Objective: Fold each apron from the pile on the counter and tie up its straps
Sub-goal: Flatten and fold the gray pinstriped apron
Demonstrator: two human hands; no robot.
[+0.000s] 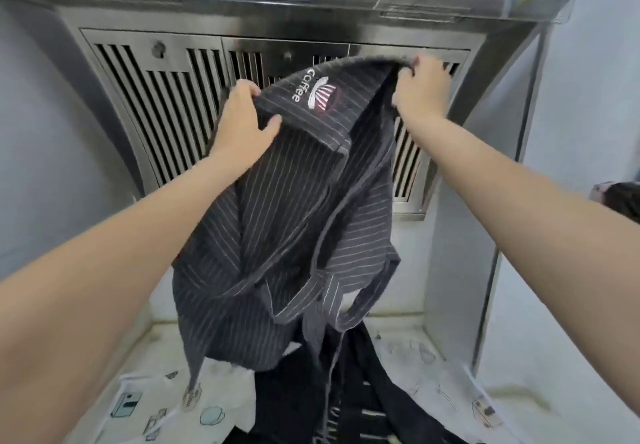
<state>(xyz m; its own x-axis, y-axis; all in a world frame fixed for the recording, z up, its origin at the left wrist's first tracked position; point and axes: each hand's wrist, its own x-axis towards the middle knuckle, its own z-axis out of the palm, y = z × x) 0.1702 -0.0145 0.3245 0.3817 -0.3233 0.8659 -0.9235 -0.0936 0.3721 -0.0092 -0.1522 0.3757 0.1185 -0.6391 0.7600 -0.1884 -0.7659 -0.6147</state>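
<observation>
Close behind the raised striped apron point(287, 222): steel range hood point(156, 104), slatted panels blocking any reach further back. Left of the apron and right of it, open air beside bare grey walls. Below the apron: desk point(512, 395) covered by dark apron pile point(349, 405) and 2 printed white cloths point(166, 405), straps dangling between.

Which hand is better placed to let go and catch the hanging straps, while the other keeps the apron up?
Probably the left hand: it grips the striped apron lower, nearer the straps. The right hand holds the highest edge.
</observation>
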